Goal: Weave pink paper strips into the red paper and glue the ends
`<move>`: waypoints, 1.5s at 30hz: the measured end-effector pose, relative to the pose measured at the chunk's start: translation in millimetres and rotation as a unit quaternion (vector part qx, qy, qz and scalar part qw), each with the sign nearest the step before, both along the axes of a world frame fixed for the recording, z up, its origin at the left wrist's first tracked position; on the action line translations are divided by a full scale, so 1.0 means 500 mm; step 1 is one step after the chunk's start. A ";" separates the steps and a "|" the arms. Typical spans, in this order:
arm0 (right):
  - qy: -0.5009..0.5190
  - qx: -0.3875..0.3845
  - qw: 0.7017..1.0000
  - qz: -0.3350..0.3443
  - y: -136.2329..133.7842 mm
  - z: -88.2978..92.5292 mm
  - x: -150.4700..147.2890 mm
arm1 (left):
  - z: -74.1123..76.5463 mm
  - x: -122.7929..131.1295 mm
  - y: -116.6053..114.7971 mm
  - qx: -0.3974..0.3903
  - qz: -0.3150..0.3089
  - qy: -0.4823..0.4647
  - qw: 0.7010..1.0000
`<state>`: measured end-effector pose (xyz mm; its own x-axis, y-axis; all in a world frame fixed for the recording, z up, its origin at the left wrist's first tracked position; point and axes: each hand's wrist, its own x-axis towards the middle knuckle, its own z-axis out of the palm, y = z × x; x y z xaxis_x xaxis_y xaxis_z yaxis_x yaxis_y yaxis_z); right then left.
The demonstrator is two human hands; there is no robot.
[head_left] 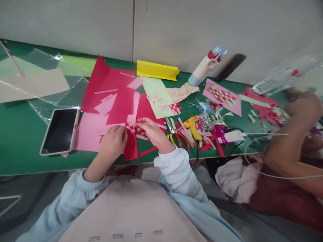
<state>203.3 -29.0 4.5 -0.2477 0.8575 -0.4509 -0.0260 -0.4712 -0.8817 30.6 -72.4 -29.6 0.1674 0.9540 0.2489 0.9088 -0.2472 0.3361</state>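
A small woven paper piece (130, 127) in red and pale pink checks lies between my two hands, over red and pink sheets. My left hand (114, 140) is closed at its left edge, fingers curled, the tips partly hidden. From the right, my right hand (150, 131) reaches to the other edge with thumb and fingers apart. A pale pink strip (136, 104) runs up from the weave. Below it a red paper piece (131, 148) hangs toward the table edge. Pink sheet paper (87, 131) spreads under and left of my left hand.
A phone (60, 131) lies at left. Red-handled scissors (176, 134), a yellow glue gun (193, 127) and paper scraps are right of my hands. A purple box with a white plug (234, 136) trails a cable. Another person's arm (290, 144) works at far right.
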 end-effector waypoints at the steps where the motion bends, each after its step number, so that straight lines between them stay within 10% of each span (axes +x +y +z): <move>1: 0.013 0.000 1.000 -0.003 -0.002 0.000 -0.002 | 0.001 0.001 0.000 -0.004 0.004 -0.007 1.000; 13: 0.122 0.056 0.991 0.028 -0.025 -0.028 -0.048 | 0.016 -0.021 -0.005 -0.116 0.096 -0.240 0.959; 26: -0.004 0.224 0.973 0.053 0.005 -0.020 -0.048 | 0.101 -0.054 -0.030 -0.122 0.176 -0.644 0.735; 45: -0.165 0.279 0.907 0.270 0.035 0.030 -0.015 | 0.061 -0.035 -0.105 -0.329 0.188 -0.686 0.621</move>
